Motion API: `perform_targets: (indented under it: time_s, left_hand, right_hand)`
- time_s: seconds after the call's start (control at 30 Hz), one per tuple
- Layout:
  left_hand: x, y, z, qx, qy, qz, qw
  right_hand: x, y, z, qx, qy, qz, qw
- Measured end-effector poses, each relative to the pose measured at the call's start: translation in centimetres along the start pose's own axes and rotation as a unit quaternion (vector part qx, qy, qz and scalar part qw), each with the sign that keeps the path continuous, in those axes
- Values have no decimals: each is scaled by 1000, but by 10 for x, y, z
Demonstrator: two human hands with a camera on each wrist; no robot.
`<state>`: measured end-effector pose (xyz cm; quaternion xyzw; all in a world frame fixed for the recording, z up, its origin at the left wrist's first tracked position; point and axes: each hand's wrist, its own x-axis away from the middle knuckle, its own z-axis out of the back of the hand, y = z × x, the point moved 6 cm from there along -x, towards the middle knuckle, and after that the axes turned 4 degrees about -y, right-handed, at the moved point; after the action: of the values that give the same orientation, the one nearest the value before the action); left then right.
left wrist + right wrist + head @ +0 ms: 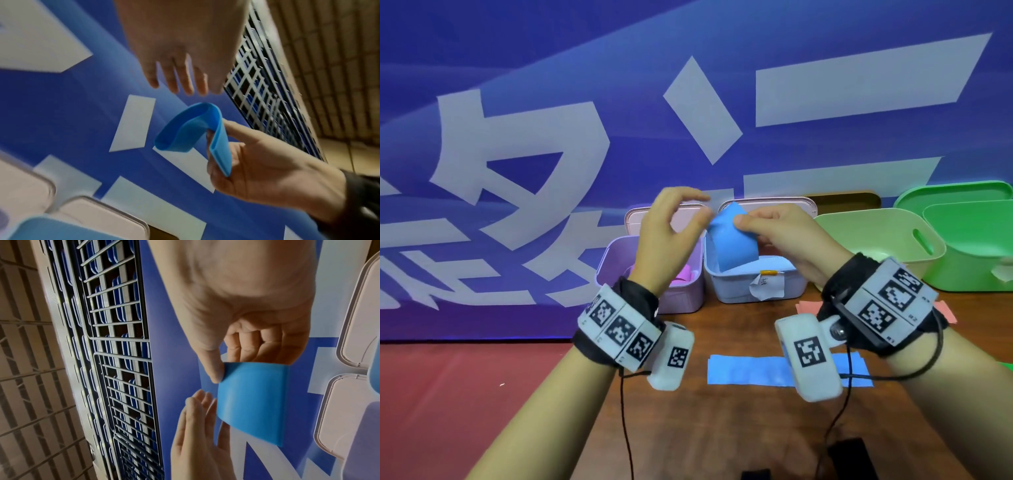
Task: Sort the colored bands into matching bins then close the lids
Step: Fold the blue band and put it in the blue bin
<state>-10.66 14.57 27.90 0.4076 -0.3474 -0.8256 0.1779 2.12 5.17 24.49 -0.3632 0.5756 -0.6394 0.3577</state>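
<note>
My right hand (739, 221) pinches a folded blue band (732, 246) between thumb and fingers, holding it above the pale blue bin (732, 289), whose lid (774, 205) stands open behind it. In the right wrist view the thumb lies on the blue band (252, 399). My left hand (705, 205) hovers just left of the band, fingers relaxed and holding nothing. In the left wrist view the blue band (185, 129) is bent into a loop below my left fingers (180, 81). A second blue band (746, 370) lies flat on the wooden table. The lilac bin (681, 298) holds pink bands (683, 274).
A pale green bin (876, 236) and a brighter green bin (969, 246) stand at the right, with a green lid (955, 192) behind them. Reddish bands (808, 306) lie on the table under my right wrist. A blue banner wall rises behind the bins.
</note>
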Motion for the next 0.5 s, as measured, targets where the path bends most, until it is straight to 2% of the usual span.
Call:
perform_targets:
  time_s: [0.07,0.1,0.33,0.5]
  left_hand:
    - [5,7,-10,-64,-84,-62,992]
    - [7,6,-13,-92,-103,-71,988]
    - [9,1,-19,-93,-88,-38,991]
    - [9,-3,-20,-116,-85,-8,990]
  right_hand:
    - [-1,1,2,-25,2,-8,1000]
    - [-1,2,2,-36,3,-9,999]
    - [0,7,-1,-42,16,-13,999]
    - [2,5,6,85,29,1,996]
